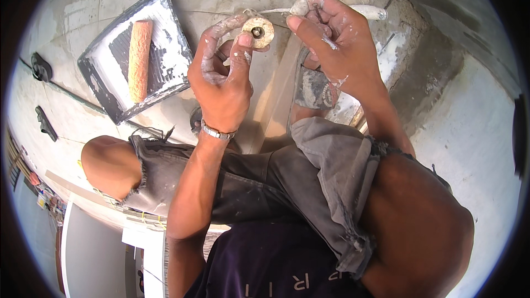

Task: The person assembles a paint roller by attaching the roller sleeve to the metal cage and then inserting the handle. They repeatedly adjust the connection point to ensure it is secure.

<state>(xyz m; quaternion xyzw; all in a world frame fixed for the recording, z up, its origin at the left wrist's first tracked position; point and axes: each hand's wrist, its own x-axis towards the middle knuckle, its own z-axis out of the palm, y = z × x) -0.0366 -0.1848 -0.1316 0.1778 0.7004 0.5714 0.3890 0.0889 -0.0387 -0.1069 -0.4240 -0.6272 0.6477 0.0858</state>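
My left hand [225, 72], flecked with white paint and wearing a metal watch band at the wrist, is closed on a round, cream-coloured disc [266, 32]. The disc has a dark centre hole with a small metal piece in it, and my thumb presses its near face. To its right, my right hand [339, 41] is pinched shut, thumb against forefinger, with paint on the fingers. What the pinch holds is hidden. A thin pale strand or rod [276, 10] runs between the disc's top and the right fingertips. Behind the right hand a white rod-like end [371, 12] sticks out.
A dark tray [95, 80] with white paint lies on the concrete at the left, an orange textured roller sleeve [140, 60] inside it. Dark sandals [46, 123] lie farther left. My bent knees and a sandalled foot [316, 88] are below the hands.
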